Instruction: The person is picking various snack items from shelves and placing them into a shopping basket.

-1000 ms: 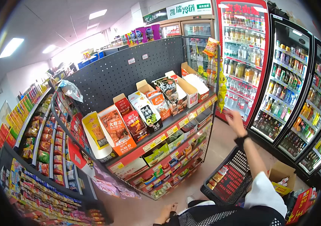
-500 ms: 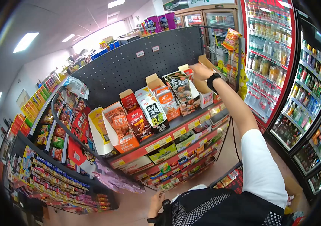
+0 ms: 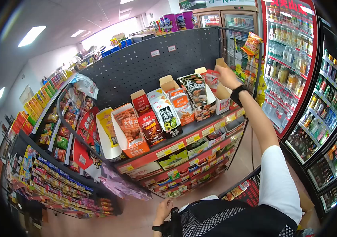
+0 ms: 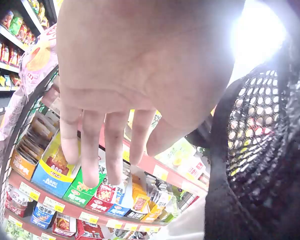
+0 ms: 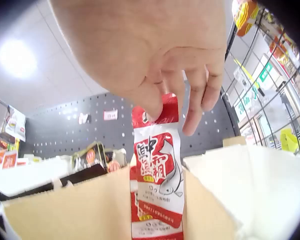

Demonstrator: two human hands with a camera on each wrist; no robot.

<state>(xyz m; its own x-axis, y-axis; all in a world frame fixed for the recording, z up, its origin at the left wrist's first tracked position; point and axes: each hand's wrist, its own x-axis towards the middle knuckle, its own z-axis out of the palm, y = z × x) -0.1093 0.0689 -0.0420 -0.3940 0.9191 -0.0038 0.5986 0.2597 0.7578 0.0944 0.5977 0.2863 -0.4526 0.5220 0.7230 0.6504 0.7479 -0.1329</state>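
In the right wrist view my right hand (image 5: 155, 55) pinches the top of a red and white snack packet (image 5: 162, 167) with a fish drawn on it. A second packet (image 5: 142, 220) of the same look shows behind and below it. Both hang over an open cardboard box (image 5: 70, 212). From the head view, the right hand is above the boxes at the right end of the top shelf, the packet (image 3: 212, 79) at its fingers. My left hand (image 3: 163, 208) hangs low by the body, holding nothing; its fingers extend loosely downward in the left wrist view.
Open snack boxes line the top shelf (image 3: 188, 136), backed by a perforated dark panel (image 3: 136, 67). A wire rack (image 3: 258, 75) with hanging bags borders the right end. Drink fridges (image 3: 291, 59) stand further right. A shopping basket (image 3: 255, 181) is low beside the body, partly hidden by the arm.
My right hand rose from beside the shelf to the boxes at its right end and now holds a packet. The head view has shifted left. The left hand stays low.
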